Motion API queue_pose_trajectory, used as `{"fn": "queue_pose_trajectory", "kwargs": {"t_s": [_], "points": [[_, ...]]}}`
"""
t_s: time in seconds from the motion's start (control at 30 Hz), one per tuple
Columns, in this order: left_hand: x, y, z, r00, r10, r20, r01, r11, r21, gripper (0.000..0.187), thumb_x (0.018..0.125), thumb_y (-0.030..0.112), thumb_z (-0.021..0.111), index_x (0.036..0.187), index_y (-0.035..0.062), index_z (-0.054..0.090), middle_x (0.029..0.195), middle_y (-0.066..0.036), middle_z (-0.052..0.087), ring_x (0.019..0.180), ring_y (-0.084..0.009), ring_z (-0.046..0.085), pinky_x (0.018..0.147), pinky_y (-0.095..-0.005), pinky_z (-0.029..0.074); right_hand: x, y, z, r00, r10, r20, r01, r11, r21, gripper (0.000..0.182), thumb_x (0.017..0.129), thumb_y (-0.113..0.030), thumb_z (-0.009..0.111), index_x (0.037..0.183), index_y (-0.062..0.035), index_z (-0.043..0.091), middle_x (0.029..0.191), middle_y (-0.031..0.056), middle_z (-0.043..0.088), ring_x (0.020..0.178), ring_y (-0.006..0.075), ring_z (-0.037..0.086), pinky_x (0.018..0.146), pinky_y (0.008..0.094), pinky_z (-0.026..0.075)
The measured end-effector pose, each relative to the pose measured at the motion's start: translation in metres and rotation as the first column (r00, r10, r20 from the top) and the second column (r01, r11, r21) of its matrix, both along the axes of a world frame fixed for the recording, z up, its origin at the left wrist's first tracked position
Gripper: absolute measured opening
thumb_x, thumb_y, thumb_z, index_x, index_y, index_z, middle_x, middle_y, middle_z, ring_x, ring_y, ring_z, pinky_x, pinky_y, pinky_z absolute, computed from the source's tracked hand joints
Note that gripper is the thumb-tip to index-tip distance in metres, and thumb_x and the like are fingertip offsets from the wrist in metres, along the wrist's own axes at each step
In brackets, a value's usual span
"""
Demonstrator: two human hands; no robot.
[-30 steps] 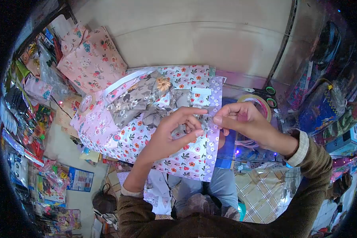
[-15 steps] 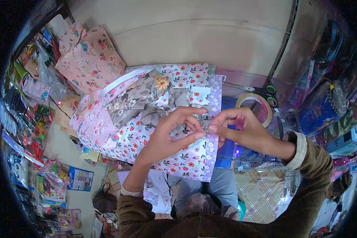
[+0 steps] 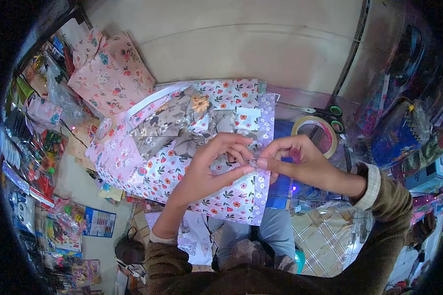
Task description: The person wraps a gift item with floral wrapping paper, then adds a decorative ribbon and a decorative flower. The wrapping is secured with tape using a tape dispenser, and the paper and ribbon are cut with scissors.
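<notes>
My left hand (image 3: pixel 216 164) and my right hand (image 3: pixel 298 160) meet over the right part of the floral paper (image 3: pixel 182 167). Between their fingertips is a small clear piece (image 3: pixel 255 161), too small to make out well; it looks like transparent tape or film. Both hands pinch at it with thumb and fingers. Under them lies the purple flowered edge (image 3: pixel 267 110) of the paper. Grey floral paper (image 3: pixel 157 118) with an orange flower (image 3: pixel 201 103) lies on top, left of my hands.
A tape roll (image 3: pixel 333 140) lies right of the paper, below scissors (image 3: pixel 325 112) with green-black handles. Another roll (image 3: pixel 104 129) rests at the left. A pink floral bag (image 3: pixel 113 73) stands at the back left. Packaged goods (image 3: pixel 396 137) crowd the right side.
The fingertips have shifted very slightly around the small clear piece. The paper and the other things look the same.
</notes>
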State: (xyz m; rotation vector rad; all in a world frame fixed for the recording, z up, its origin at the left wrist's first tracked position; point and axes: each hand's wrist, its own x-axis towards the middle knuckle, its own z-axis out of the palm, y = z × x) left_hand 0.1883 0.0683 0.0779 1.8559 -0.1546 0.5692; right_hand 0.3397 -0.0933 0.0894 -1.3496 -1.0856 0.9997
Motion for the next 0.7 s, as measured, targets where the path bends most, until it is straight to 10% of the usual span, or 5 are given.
{"fn": "queue_pose_trajectory", "kwargs": {"t_s": [0.7], "points": [[-0.0009,-0.0007,0.0024,1.0,0.017,-0.02,-0.016,0.997,0.075,0.039,0.081,0.001,0.067,0.118,0.0034,0.054,0.084,-0.001,0.062,0.079,-0.0075,0.058,0.068,-0.0232,0.042,0.0005,0.0003,0.0005,0.999,0.017,0.029,-0.018,1.0,0.023,0.02,0.087,-0.021,0.067,0.094,-0.0027,0.069,0.08,-0.0008,0.066,0.071,0.0016,0.054,0.062,0.0197,0.044]]}}
